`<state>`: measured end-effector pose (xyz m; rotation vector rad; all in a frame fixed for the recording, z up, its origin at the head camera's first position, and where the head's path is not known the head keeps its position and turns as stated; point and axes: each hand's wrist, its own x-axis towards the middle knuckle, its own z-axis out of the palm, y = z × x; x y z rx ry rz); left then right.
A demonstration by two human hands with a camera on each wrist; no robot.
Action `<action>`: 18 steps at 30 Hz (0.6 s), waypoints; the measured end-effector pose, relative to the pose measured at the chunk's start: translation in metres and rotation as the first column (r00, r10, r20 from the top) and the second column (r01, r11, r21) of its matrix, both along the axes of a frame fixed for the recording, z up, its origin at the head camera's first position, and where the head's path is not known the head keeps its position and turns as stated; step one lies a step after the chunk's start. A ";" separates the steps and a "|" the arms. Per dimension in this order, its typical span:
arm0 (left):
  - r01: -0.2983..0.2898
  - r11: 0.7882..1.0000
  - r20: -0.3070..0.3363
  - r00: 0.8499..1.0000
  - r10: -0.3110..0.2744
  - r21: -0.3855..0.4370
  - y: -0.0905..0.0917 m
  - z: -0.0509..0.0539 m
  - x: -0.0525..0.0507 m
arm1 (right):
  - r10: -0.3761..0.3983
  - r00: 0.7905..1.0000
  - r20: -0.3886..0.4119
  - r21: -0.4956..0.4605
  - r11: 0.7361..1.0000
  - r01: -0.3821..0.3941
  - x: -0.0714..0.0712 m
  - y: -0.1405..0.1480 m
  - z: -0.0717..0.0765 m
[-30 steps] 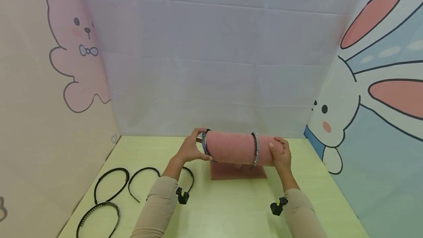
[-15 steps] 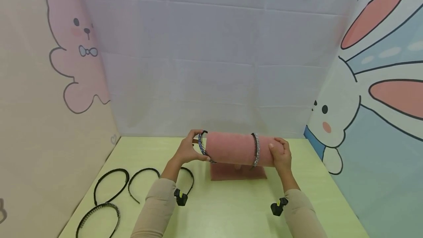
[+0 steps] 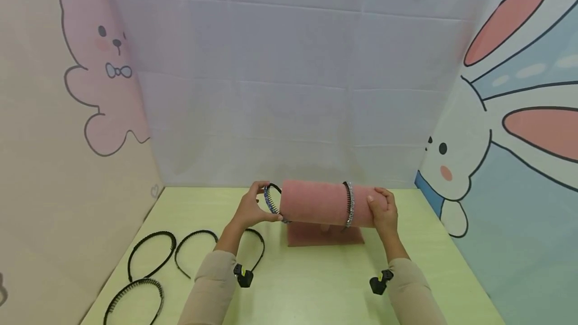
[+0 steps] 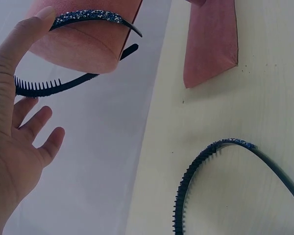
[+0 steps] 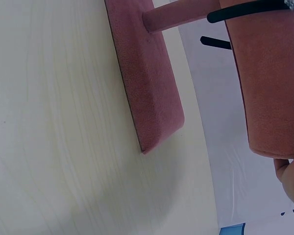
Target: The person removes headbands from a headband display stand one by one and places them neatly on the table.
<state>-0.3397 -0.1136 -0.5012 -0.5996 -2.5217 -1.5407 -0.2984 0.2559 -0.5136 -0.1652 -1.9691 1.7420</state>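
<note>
In the head view, my left hand holds a toothed black headband with blue glitter by its curve, at the left end of a pink velvet headband stand. The left wrist view shows my thumb on the glitter part, while the headband's tips still overlap the end of the roll. My right hand grips the roll's right end. A silver glitter headband sits round the roll, left of that hand. Beneath, the stand's flat pink base rests on the table.
Several black headbands lie on the left of the pale table, among them a toothed one at the front and another beside my left forearm. A white cloth wall rises behind, and a rabbit-printed wall stands at the right.
My left hand has moved left and slightly down, drawing the blue glitter headband partly off the roll's left end. My right hand and the silver headband stay in place.
</note>
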 end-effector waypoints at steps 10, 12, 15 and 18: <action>-0.049 0.998 0.017 0.999 0.048 0.028 -0.010 -0.006 0.007 | -0.011 1.000 0.009 0.023 1.000 0.011 0.017 -0.014 0.023; -0.060 0.998 0.013 0.998 0.060 0.021 -0.012 -0.007 0.009 | -0.010 1.000 0.018 0.019 1.000 0.010 0.017 -0.014 0.024; -0.073 0.997 0.003 0.997 0.073 0.011 -0.015 -0.008 0.011 | -0.006 1.000 0.021 0.007 1.000 0.006 0.016 -0.014 0.024; -0.084 0.996 -0.022 0.996 0.085 0.008 -0.018 -0.009 0.015 | -0.002 1.000 0.020 0.005 1.000 0.002 0.016 -0.013 0.023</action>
